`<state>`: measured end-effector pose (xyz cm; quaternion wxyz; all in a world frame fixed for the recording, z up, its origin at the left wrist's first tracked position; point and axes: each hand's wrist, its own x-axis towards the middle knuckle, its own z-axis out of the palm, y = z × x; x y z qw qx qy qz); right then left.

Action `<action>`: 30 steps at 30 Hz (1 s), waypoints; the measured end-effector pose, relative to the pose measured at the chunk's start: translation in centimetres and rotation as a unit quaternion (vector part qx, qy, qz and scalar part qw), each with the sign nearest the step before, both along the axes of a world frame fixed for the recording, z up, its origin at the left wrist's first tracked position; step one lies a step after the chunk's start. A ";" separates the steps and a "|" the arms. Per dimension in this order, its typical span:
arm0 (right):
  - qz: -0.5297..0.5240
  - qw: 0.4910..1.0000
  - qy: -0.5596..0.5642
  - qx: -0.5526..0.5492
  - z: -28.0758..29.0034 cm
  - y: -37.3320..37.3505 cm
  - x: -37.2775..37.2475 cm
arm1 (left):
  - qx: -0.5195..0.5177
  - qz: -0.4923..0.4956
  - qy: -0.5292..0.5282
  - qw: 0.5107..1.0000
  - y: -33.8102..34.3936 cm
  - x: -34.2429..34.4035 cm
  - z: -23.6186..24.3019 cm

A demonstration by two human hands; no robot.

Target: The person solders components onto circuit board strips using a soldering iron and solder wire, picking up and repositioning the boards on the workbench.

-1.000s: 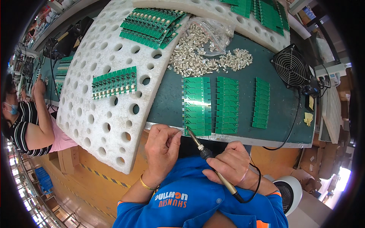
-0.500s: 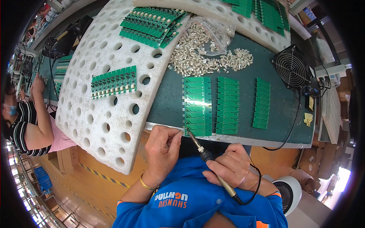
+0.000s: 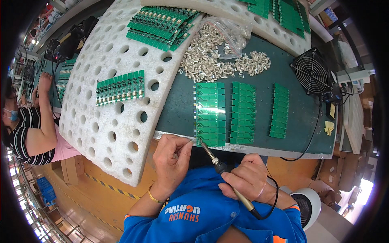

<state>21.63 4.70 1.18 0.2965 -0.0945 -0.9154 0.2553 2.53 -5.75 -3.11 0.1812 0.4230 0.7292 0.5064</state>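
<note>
Barely shifted since earlier, the right hand [image 3: 246,174] grips a gold-handled soldering iron [image 3: 219,165] at the near-left corner of the leftmost green circuit-board panel [image 3: 210,117] on the dark-green tabletop [image 3: 263,117], work there seemingly unfinished, the amount left unclear, the left hand [image 3: 171,154] pinched closed alongside.

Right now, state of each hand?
Left hand: closed in a pinch; can't tell what, if anything, it holds.
Right hand: closed, holding the soldering iron.

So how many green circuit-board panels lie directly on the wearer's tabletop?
3: left panel by the soldering iron, middle panel beside it, right panel nearest the black fan; any underneath would be hidden.
</note>
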 end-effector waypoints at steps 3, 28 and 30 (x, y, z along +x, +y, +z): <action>-0.004 1.000 0.006 0.001 0.1 0.1 0.0 | 0.005 0.004 0.001 1.000 0.1 0.0 0.1; -0.011 0.996 0.019 -0.083 -0.1 1.3 -0.3 | -0.019 0.019 -0.068 0.997 -0.5 -0.2 -0.8; -0.014 0.995 0.021 -0.093 -0.1 1.4 -0.4 | -0.015 0.018 -0.072 0.997 -0.5 -0.2 -0.9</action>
